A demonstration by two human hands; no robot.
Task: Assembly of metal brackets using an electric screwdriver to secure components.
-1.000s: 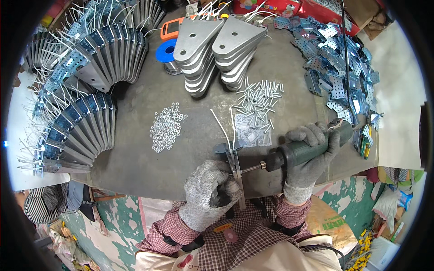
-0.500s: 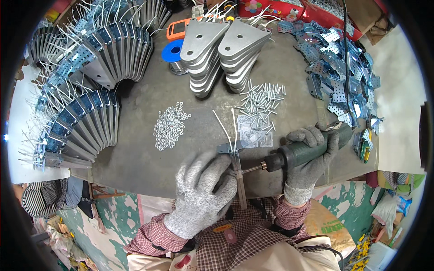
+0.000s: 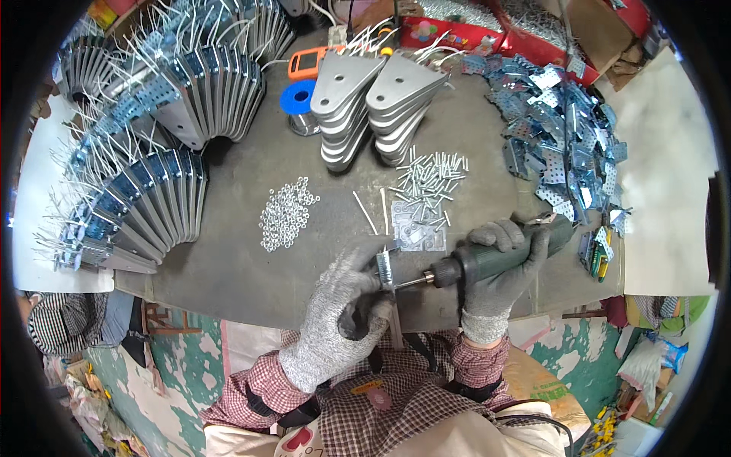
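A grey knit glove covers my left hand (image 3: 339, 312), its fingers closed around a flat metal plate (image 3: 396, 329) held on edge at the table's front edge. A small metal bracket (image 3: 384, 269) sits at the plate's far end, beside my fingertips. Two white wires (image 3: 365, 213) stick out beyond it. My gloved right hand (image 3: 491, 293) grips a dark green electric screwdriver (image 3: 499, 257) lying nearly level. Its bit (image 3: 415, 282) points left and meets the workpiece just below the bracket; the exact contact is partly hidden. Motion smears some left fingers.
Ahead lie a pile of nuts (image 3: 285, 213), loose screws (image 3: 430, 179) and a clear plastic sheet (image 3: 417, 232). Behind them stand stacked triangular plates (image 3: 341, 87), a solder spool (image 3: 303, 114) and an orange meter (image 3: 306, 64). Wired assemblies (image 3: 164, 198) fan out left; loose brackets (image 3: 560, 122) heap right.
The workpiece has turned in my left hand, so the bracket's ridged edge faces up. My right hand and the screwdriver have shifted slightly left, with the bit still at the workpiece.
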